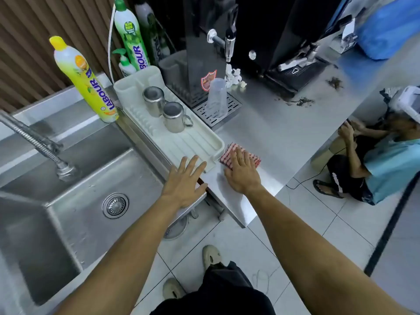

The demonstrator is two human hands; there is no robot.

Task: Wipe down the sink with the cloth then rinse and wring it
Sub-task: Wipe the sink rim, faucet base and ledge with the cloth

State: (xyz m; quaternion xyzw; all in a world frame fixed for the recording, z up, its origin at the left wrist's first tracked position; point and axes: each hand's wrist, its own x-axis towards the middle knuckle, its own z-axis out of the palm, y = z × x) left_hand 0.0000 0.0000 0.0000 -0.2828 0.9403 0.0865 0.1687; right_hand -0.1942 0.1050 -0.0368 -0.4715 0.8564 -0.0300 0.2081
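1. Cloth (251, 158): folded flat, red-and-white checked, long axis running left-right along the counter (272, 142), just right of the drying tray (213, 142).
2. Right hand (242, 172) presses it, fingers straight.
3. Left hand (185, 181) hovers spread over the sink (68, 214) edge, holding nothing.

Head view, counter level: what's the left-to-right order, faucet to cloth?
Faucet → sink drain → left hand on the drying tray's near corner → right hand, fingers flat on the folded red-checked cloth → bare steel counter.
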